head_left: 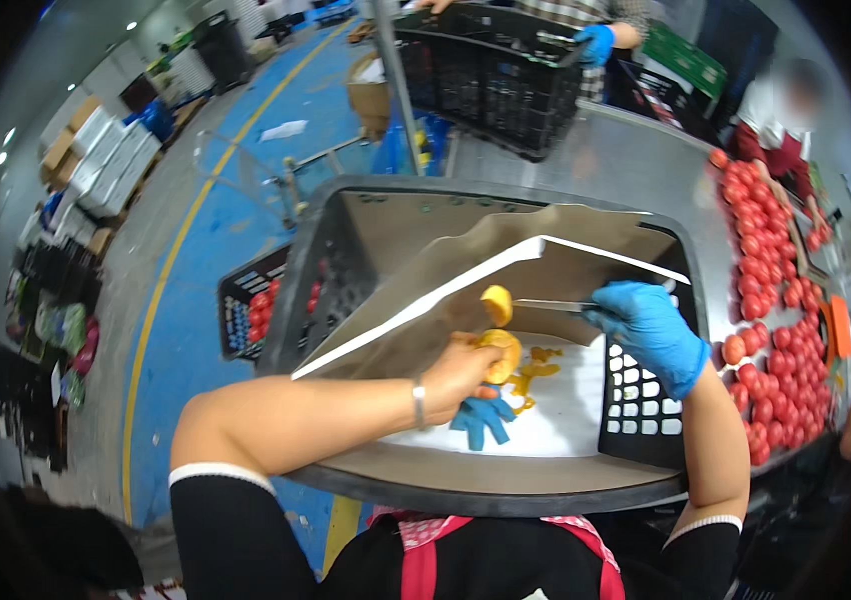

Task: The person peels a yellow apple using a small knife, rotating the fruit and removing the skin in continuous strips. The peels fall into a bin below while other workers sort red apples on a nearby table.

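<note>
Blue floor [182,340] marked with a yellow line [159,290] extends to the left of the work station. Nearest the wearer, the rim of a black plastic crate [506,496] encloses a brown-and-white liner [601,265]. Over it, the bare left hand [461,370] is closed on a yellow-orange fruit [503,358], possibly a mango. A blue glove [484,422] lies just below this hand; whether the two touch cannot be told. Yellow scraps [531,374] lie on the white base.

The gloved right hand [651,332] is closed on a knife [554,304], blade pointing left; its handle is hidden. A cut piece [497,306] is at the blade tip.

Handling: expect the fruit to be light, soft and slippery on cut faces. Grip its uncut side lightly, fingertips clear of the edge; hold the knife by its handle only.

Beyond the crate, a metal surface [636,160] carries red tomatoes [784,365] at right. Farther back, a co-worker's blue-gloved hand [598,43] is at a black mesh crate [486,85].
</note>
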{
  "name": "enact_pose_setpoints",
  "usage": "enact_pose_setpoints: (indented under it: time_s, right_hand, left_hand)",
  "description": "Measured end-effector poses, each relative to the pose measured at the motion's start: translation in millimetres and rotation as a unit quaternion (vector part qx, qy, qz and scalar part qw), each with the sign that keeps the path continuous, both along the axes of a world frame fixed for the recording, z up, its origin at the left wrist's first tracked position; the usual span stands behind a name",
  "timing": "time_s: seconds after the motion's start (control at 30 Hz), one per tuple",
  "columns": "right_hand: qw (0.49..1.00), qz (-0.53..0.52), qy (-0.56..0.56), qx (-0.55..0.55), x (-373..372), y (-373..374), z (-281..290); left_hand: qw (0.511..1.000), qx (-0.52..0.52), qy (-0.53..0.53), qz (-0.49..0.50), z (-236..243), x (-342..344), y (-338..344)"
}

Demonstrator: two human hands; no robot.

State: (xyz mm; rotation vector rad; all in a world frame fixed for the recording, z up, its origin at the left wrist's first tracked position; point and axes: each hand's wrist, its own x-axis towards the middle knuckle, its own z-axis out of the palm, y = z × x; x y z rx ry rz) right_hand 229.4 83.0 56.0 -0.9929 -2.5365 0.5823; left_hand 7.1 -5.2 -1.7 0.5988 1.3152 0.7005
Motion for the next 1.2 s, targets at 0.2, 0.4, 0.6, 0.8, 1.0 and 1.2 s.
enact_pose_setpoints:
  time_s: [0.2, 0.4, 0.6, 0.8, 1.0, 1.2]
  right_hand:
    - [0.999, 0.028, 0.040, -0.003, -2, 1, 2]
    - [0.983, 0.123, 0.130, 0.038, -15, -15, 27]
    - [0.961, 0.207, 0.149, 0.105, -21, -25, 34]
    - [0.965, 0.191, 0.101, 0.151, -23, -42, 43]
    - [0.949, 0.191, 0.146, 0.206, -21, -53, 49]
    - [0.938, 0.194, 0.195, 0.209, -19, -57, 47]
  left_hand:
    - [1.000, -0.005, -0.010, -0.005, -4, 4, 2]
    - [1.000, -0.019, -0.017, -0.015, -8, 0, 3]
    - [1.000, -0.020, -0.017, 0.001, -9, 1, 2]
    - [1.000, -0.014, -0.013, 0.015, -5, 5, 1]
    - [0.998, 0.000, -0.058, -0.004, -27, -4, 3]
    - [0.997, -0.009, -0.081, -0.002, -50, -6, 4]
